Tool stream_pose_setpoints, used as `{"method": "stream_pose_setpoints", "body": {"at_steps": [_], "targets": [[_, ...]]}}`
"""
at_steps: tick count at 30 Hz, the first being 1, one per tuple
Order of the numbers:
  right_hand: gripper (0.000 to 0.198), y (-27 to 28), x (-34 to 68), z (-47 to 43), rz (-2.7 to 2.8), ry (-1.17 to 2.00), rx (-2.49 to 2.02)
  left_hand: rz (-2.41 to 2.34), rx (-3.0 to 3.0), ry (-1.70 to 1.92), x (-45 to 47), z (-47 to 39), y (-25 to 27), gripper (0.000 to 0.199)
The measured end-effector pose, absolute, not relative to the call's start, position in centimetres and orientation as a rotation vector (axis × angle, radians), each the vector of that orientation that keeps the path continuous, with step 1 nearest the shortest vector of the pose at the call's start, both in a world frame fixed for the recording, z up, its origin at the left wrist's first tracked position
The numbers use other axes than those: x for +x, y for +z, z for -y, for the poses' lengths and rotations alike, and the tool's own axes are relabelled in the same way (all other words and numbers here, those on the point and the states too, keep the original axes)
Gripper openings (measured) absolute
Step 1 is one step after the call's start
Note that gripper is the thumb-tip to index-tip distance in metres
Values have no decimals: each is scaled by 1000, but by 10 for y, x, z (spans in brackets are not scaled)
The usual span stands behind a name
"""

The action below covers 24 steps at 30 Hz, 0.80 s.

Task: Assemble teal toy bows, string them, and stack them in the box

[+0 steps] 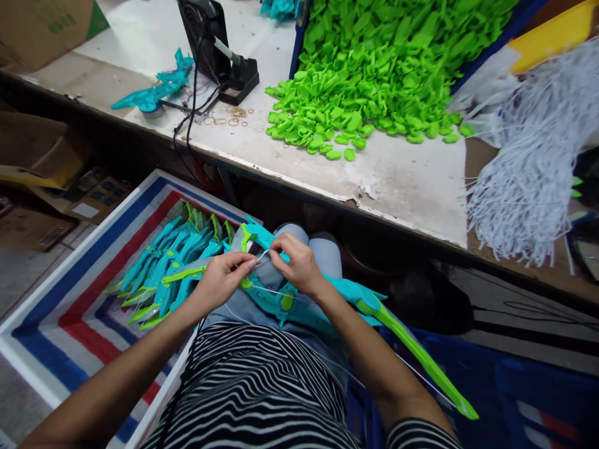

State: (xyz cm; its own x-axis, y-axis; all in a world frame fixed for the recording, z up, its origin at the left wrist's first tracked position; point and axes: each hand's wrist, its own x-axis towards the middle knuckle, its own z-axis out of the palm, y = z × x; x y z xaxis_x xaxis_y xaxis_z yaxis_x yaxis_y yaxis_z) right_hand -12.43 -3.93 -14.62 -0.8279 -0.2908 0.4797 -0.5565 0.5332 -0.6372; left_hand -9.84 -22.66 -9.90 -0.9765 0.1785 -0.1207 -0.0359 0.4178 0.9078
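Note:
A teal toy bow with bright green limbs [418, 352] lies across my lap, one limb reaching out to the lower right. Between my hands, just above its left part, a white string [262, 255] is stretched short. My left hand [224, 277] pinches one side of that string between thumb and fingertips. On the other side, my right hand [294, 262] is closed in a pinch on the string, over the bow's body. Another length of white string runs along the bow below my hands. Whether the string has a knot is too small to tell.
To my left, a white-rimmed tray [28, 368] with a striped lining holds several teal and green bows [163, 262]. The workbench carries a heap of green plastic pieces [355, 100], a bundle of white strings [528, 181], a black fan [203, 37], rubber bands [236, 113] and teal parts [159, 87].

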Motion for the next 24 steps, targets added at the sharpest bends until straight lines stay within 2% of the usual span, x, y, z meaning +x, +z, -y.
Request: {"method": "stream_pose_setpoints", "body": {"at_steps": [2, 3, 6, 8, 11, 13, 15, 19, 22, 24], "targets": [[16, -150, -124, 34, 2628, 1157, 645, -2472, -252, 1796, -96, 227, -110, 21], [22, -152, -124, 31, 2762, 1077, 559, -2385, -488, 1892, -95, 227, -115, 27], [61, -157, -120, 28, 3187, 692, 358, -1875, -906, 2005, -92, 222, -129, 42], [75, -160, -118, 30, 3321, 483, 350, -1790, -936, 1987, -90, 219, -134, 49], [66, -168, -117, 34, 3328, 396, 461, -1939, -887, 1867, -84, 216, -136, 49], [53, -174, -119, 31, 3309, 440, 564, -1900, -831, 1772, -78, 213, -137, 47], [49, -178, -123, 25, 3262, 527, 609, -1839, -844, 1755, -73, 206, -138, 47], [52, -180, -130, 8, 3064, 681, 607, -1803, -844, 1866, -71, 182, -132, 39], [53, -184, -132, -4, 2876, 788, 711, -1534, -751, 2094, -79, 175, -120, 26], [52, -190, -130, -12, 2765, 862, 751, -1361, -744, 2179, -87, 186, -110, 25]]}}
